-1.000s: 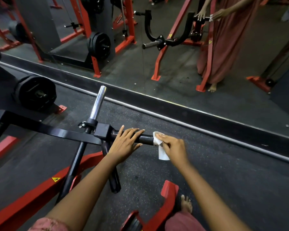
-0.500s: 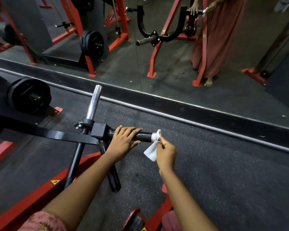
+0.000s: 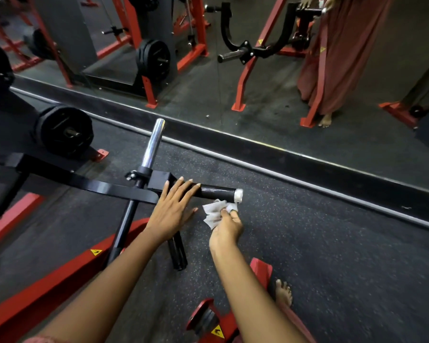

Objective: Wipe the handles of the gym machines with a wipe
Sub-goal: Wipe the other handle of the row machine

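1. At the inner part of the black handle (image 3: 217, 191), pressing down with the left hand (image 3: 170, 209), fingers straight and laid flat across the bar, thumb spread out below it; no longer draping loosely over it as half a second ago.
2. Just under the handle's outer end, pinching the crumpled white wipe (image 3: 213, 214) between the thumb and curled fingers of the right hand (image 3: 227, 227).
3. Holding the wipe clear of the bar now, close beneath it but apart, where half a second ago wrapping it round the tip.
4. Leaving the silver end cap (image 3: 238, 195) bare and in full sight, after covering it with the wipe earlier.
5. Keeping the right hand lower than before, below the bar rather than level with its end.
6. Pointing up and away from the joint beside the left fingertips, as before: a chrome peg (image 3: 154, 143).
7. Sitting well to the left: black weight plates (image 3: 65, 131).
8. Running under the left forearm: a red frame (image 3: 60, 288).
9. Resting on the speckled floor (image 3: 344, 256), just beside the right forearm: a bare foot (image 3: 284, 292).
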### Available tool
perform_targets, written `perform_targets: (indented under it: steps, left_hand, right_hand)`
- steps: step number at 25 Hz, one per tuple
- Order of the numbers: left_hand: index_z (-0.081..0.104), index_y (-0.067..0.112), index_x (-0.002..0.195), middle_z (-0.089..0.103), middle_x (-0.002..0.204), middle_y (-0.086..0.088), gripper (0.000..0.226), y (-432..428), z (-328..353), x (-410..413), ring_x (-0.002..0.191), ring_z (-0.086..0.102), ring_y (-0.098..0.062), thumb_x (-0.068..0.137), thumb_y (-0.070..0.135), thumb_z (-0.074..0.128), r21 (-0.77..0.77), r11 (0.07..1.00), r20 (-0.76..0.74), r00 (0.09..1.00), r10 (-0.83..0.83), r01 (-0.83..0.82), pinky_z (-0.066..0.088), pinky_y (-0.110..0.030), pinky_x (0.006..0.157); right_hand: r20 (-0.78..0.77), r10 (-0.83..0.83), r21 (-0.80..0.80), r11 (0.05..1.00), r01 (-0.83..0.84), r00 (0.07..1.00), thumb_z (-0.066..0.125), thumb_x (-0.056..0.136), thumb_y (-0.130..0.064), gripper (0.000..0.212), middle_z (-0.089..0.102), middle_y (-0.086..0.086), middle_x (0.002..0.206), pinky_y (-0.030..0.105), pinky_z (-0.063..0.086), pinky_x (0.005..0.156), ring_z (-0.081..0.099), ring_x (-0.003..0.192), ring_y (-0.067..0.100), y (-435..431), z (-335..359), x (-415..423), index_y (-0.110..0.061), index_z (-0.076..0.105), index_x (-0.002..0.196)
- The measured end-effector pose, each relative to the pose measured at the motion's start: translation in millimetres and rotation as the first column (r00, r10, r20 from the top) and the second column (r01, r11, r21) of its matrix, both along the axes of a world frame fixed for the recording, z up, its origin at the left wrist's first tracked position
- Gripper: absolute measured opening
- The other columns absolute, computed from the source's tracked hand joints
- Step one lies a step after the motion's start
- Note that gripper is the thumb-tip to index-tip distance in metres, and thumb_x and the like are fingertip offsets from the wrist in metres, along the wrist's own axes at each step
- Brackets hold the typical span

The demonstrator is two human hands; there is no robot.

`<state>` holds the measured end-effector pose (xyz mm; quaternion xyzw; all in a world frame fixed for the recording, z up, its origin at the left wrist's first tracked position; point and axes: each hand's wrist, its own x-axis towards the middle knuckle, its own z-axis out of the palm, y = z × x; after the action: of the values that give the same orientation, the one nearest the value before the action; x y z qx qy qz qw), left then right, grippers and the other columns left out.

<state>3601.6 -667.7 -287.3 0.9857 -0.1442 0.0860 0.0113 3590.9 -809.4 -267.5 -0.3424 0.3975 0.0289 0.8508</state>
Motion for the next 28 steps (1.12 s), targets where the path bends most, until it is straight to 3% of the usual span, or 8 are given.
perform_targets:
  steps: [3, 7, 15, 18, 20, 23, 26, 28]
  left_hand:
    - [0.031, 0.018, 0.142, 0.037, 0.147, -0.009, 0.062, 24, 3, -22, 0.138, 0.027, -0.028, 0.087, 0.046, 0.034, 0.027, 0.996, 0.061, 0.995, 0.079, -0.081, 0.004, -0.042, 0.114]
    - [0.027, 0.011, 0.144, 0.019, 0.153, -0.007, 0.067, 34, 8, -29, 0.141, 0.02, -0.026, 0.087, 0.045, 0.029, 0.014, 0.989, 0.026, 0.989, 0.145, -0.146, 0.012, -0.043, 0.115]
    - [0.035, 0.017, 0.141, 0.023, 0.153, -0.01, 0.062, 34, -5, -29, 0.141, 0.011, -0.024, 0.086, 0.039, 0.054, 0.0, 0.987, -0.01, 0.987, 0.161, -0.161, 0.014, -0.053, 0.109]
    - [0.03, 0.018, 0.144, 0.009, 0.155, -0.003, 0.062, 31, -1, -34, 0.143, 0.005, -0.02, 0.089, 0.043, 0.042, -0.061, 0.981, -0.023, 0.982, 0.186, -0.187, 0.008, -0.047, 0.114]
    - [0.028, 0.018, 0.145, 0.011, 0.156, -0.004, 0.06, 20, -4, -48, 0.143, 0.008, -0.019, 0.09, 0.04, 0.04, -0.192, 0.944, -0.032, 0.963, 0.267, -0.268, 0.006, -0.043, 0.115]
    - [0.029, 0.015, 0.144, 0.019, 0.154, -0.01, 0.061, -2, -17, -73, 0.142, 0.02, -0.025, 0.09, 0.025, 0.056, -0.524, 0.704, -0.156, 0.867, 0.474, -0.479, 0.014, -0.042, 0.116]
    - [0.017, 0.018, 0.147, 0.018, 0.152, -0.014, 0.069, -29, -25, -80, 0.138, 0.026, -0.03, 0.091, 0.019, 0.056, -0.693, 0.405, -0.379, 0.78, 0.499, -0.596, 0.024, -0.039, 0.111]
    - [0.009, 0.018, 0.149, 0.026, 0.149, -0.015, 0.077, -42, -27, -77, 0.134, 0.033, -0.029, 0.089, 0.009, 0.057, -0.742, 0.328, -0.405, 0.781, 0.476, -0.584, 0.026, -0.033, 0.108]
  right_hand:
    - [-0.025, 0.086, 0.006, 0.996, -0.085, 0.996, 0.041, 0.093, 0.004, 0.028, 0.062, 0.004, 0.094, 0.034, 0.047, 0.078, 0.057, 0.076, 0.017, 37, -1, 0, -0.007, 0.063, 0.105]
    - [-0.069, 0.195, -0.059, 0.978, -0.199, 0.978, 0.045, 0.093, 0.001, 0.027, 0.059, 0.004, 0.094, 0.025, 0.045, 0.071, 0.055, 0.087, 0.019, 56, 5, 0, 0.001, 0.06, 0.115]
    - [-0.073, 0.106, -0.061, 0.992, -0.11, 0.992, 0.042, 0.091, 0.006, 0.031, 0.051, -0.001, 0.071, 0.01, 0.039, 0.039, 0.05, 0.041, 0.002, 33, 3, 10, -0.015, 0.052, 0.071]
    - [-0.036, 0.313, -0.092, 0.945, -0.315, 0.949, 0.043, 0.093, 0.002, 0.023, 0.061, 0.005, 0.083, 0.022, 0.051, 0.056, 0.058, 0.065, 0.015, 45, 0, 2, -0.011, 0.062, 0.09]
    - [-0.033, 0.491, -0.308, 0.823, -0.477, 0.87, 0.047, 0.092, -0.002, 0.024, 0.065, 0.005, 0.096, 0.028, 0.048, 0.077, 0.058, 0.084, 0.017, 32, -1, -8, -0.005, 0.064, 0.109]
    - [0.037, 0.663, -0.704, 0.549, -0.452, 0.748, 0.049, 0.09, -0.002, 0.03, 0.065, -0.001, 0.096, 0.018, 0.042, 0.073, 0.053, 0.086, 0.01, -3, 18, -14, -0.008, 0.064, 0.115]
    - [0.051, 0.89, -0.996, 0.077, -0.041, 0.453, 0.049, 0.081, 0.013, 0.04, 0.067, 0.004, 0.106, 0.005, 0.042, 0.084, 0.06, 0.095, 0.014, -27, 37, 11, -0.007, 0.067, 0.11]
    - [-0.099, 0.975, -0.922, -0.165, 0.351, 0.198, 0.056, 0.072, 0.014, 0.044, 0.067, 0.011, 0.112, 0.023, 0.049, 0.09, 0.064, 0.102, 0.023, -28, 34, 42, -0.008, 0.069, 0.108]
